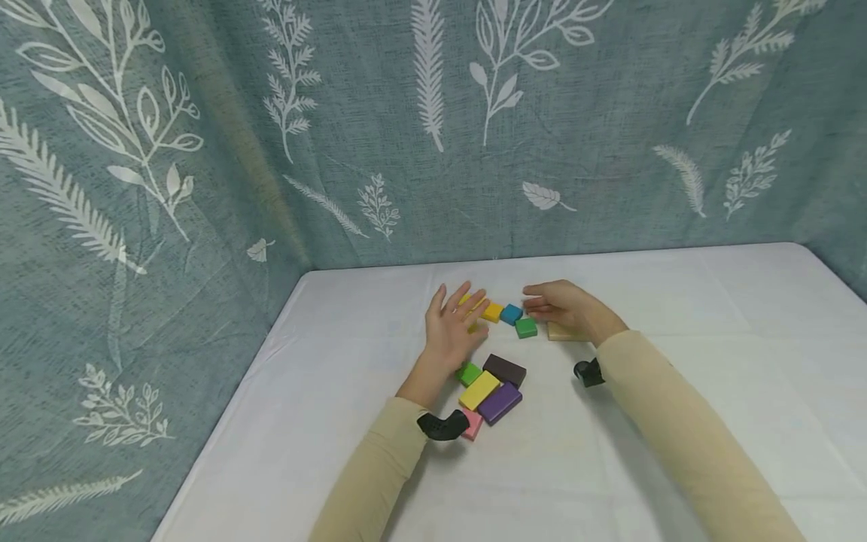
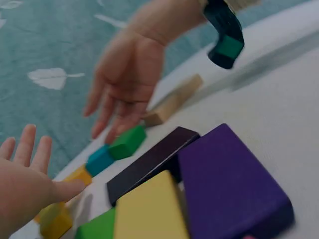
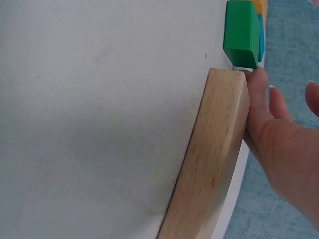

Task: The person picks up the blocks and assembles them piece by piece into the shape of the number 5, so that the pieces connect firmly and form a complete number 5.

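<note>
My left hand [image 1: 447, 339] is held with its fingers spread, beside and partly over yellow blocks [image 2: 56, 222] at the left end of a row. The row continues with an orange-yellow block [image 1: 492, 312], a blue block [image 1: 511, 314] and a green block [image 1: 526, 328]. At its right end hovers my right hand [image 1: 565, 302], fingers loosely extended and holding nothing. A plain wooden block [image 3: 212, 139] lies beside that hand, partly hidden by it in the head view. Whether the right fingers touch any block, I cannot tell.
Nearer me lie a dark brown block [image 1: 505, 369], a yellow block [image 1: 479, 390], a purple block [image 1: 500, 403], a light green block [image 1: 469, 374] and a pink block [image 1: 473, 425], close together. A leaf-patterned curtain [image 1: 379, 173] borders the white-covered table [image 1: 291, 421].
</note>
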Motion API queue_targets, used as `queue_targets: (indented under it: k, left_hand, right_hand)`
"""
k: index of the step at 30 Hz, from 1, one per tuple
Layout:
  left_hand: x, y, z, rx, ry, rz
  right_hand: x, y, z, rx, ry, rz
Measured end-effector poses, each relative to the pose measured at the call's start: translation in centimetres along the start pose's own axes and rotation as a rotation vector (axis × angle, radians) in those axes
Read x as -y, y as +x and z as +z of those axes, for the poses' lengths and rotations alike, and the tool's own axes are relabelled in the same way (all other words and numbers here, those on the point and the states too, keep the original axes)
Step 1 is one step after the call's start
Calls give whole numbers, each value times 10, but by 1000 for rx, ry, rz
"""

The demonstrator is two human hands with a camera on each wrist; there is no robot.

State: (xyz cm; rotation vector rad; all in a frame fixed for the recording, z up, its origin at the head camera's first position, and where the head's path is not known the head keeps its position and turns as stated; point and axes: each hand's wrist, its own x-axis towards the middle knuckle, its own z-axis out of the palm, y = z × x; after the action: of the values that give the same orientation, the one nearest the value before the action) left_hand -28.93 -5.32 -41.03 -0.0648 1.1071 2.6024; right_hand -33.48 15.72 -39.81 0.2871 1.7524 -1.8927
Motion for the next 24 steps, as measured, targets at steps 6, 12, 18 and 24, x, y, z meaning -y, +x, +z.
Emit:
queue_targets:
  k: [6,12,18,24]
  left_hand:
    - [19,22,16,-79,83,-13]
    - [31,25,28,-139,102,2]
    - [36,25,31,-142,157,46]
    - [38,24,29,-96,156,34]
  right_hand:
    - [-2,6,4,31,-72,-43]
    - [0,9,11,-8,-200,-17]
    - [3,8,15,16,-392,-69]
    - [2,7,21,47,-465,-85]
